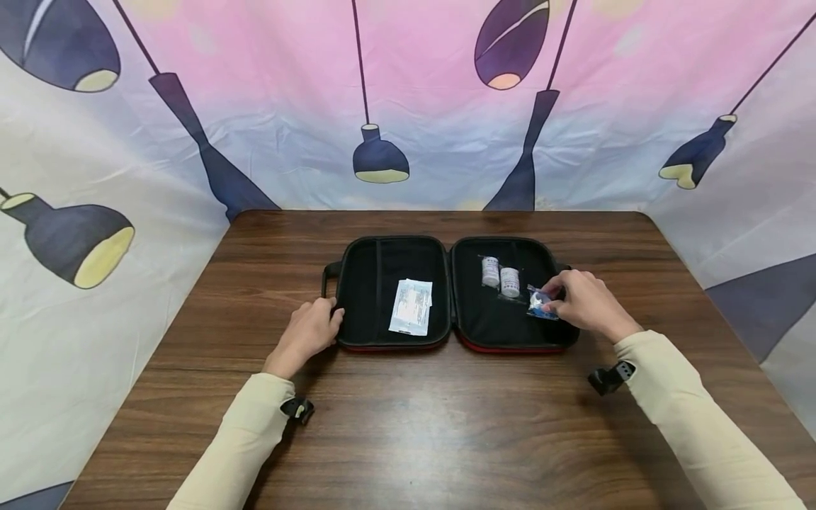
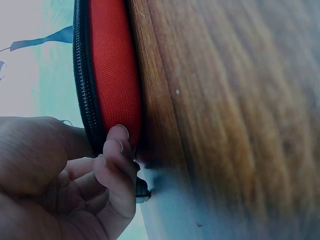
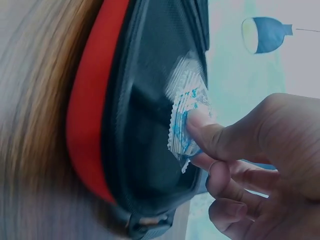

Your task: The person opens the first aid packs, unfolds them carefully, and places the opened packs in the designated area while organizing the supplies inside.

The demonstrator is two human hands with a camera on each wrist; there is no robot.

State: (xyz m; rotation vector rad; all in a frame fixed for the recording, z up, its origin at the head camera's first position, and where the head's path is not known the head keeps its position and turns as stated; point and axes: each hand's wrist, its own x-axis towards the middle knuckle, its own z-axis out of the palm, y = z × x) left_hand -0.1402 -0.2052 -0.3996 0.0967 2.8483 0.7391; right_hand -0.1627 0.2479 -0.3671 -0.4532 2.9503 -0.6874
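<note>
A zippered case, black inside with a red outer side, lies unfolded flat on the table. My left hand (image 1: 307, 331) grips the outer corner of its left half (image 1: 358, 297); in the left wrist view the fingertips lie against the red side (image 2: 114, 65). Over the right half (image 1: 484, 322), my right hand (image 1: 586, 301) pinches a small clear plastic packet with blue print (image 3: 187, 117) between thumb and fingers. To the left of that packet lie two white cylindrical rolls in clear wrap, one roll (image 1: 490, 272) just behind the other roll (image 1: 510, 282).
Pale flat packets (image 1: 411, 307) with printed text rest in the case's left half. A black carry handle (image 1: 330, 273) sticks out at its left side. Beneath is a brown wooden table (image 1: 408, 425), and a lamp-patterned cloth (image 1: 306, 142) hangs behind its far edge.
</note>
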